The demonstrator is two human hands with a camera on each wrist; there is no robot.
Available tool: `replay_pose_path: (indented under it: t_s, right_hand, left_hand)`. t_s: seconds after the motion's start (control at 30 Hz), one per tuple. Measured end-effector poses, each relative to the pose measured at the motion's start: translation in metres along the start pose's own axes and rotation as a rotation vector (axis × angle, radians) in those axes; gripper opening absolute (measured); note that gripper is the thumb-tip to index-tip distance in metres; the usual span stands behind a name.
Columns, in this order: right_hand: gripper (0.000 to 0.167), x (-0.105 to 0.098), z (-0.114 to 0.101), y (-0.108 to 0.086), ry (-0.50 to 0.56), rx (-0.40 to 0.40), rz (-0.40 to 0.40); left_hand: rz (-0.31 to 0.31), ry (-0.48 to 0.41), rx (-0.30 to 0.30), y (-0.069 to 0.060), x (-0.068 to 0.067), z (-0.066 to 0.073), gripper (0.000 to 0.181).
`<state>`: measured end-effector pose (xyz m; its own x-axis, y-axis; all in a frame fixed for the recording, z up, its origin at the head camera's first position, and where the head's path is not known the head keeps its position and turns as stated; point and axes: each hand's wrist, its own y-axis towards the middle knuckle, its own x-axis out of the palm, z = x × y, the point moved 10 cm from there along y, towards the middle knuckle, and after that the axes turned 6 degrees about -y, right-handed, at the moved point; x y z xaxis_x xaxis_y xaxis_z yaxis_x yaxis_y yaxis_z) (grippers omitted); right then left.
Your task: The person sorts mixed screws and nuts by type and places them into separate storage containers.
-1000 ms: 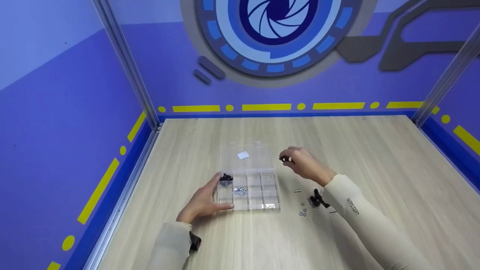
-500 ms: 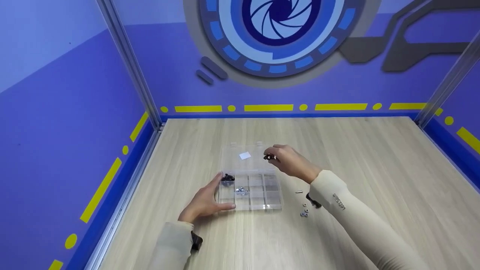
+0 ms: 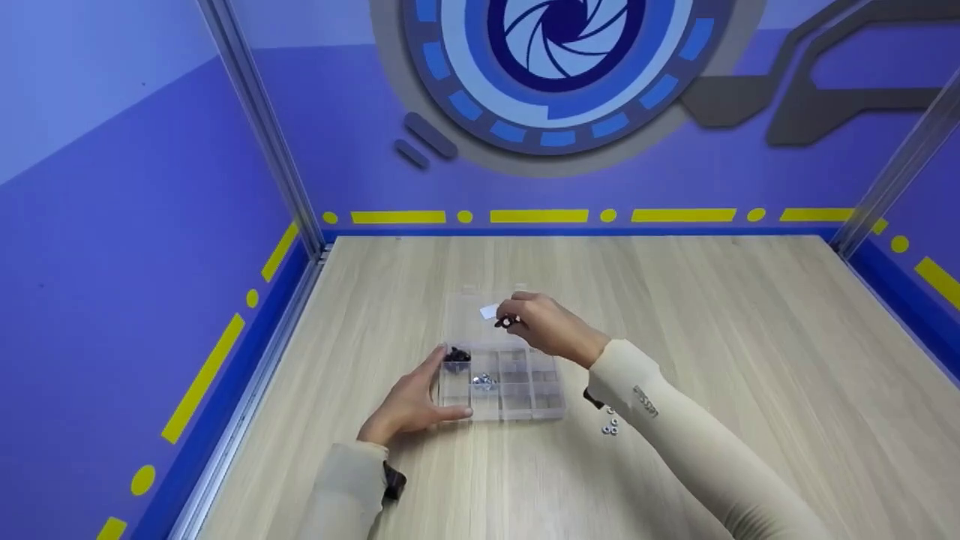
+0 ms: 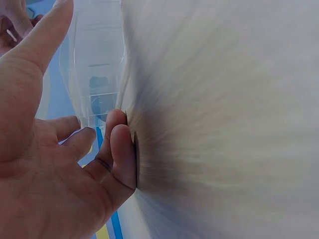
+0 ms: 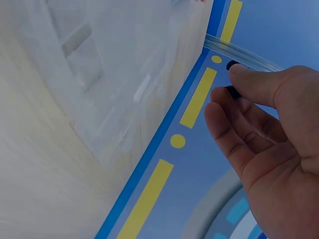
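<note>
A clear divided box [image 3: 515,405] lies with its lid open away from the person. Black parts [image 3: 457,355] fill its back left compartment, and small silvery pieces [image 3: 484,382] lie in a compartment nearer the front. The left hand [image 3: 409,405] rests at the box's left side, thumb along the front edge; in the left wrist view the hand [image 4: 65,144] has its fingers loosely bent beside the box [image 4: 97,50]. Above the lid, the right hand [image 3: 553,327] pinches a small black part [image 3: 508,321]. The right wrist view shows that black part [image 5: 233,91] between thumb and fingers of the hand [image 5: 279,134].
Several small metal nuts [image 3: 610,427] lie on the wooden table [image 3: 517,487] to the right of the box, close to the right sleeve [image 3: 675,420]. A white label [image 3: 487,312] shows on the lid. Blue panels [image 3: 420,187] stand behind and beside the table.
The right hand has moved left with the black part, from beside the lid to above it. The left hand has stayed at the box. The right forearm now covers the screw seen earlier.
</note>
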<state>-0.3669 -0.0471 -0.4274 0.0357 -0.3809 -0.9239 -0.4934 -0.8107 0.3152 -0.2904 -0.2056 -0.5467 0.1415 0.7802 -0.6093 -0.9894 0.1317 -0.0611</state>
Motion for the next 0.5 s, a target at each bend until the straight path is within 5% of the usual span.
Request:
replay_pose_path:
  t_s: [0.5]
  right_hand:
    - [0.02,0.034,-0.025,0.027,0.041,-0.027,-0.078]
  left_hand:
    - [0.012,0.001,0.013,-0.001,-0.002,0.002,0.12]
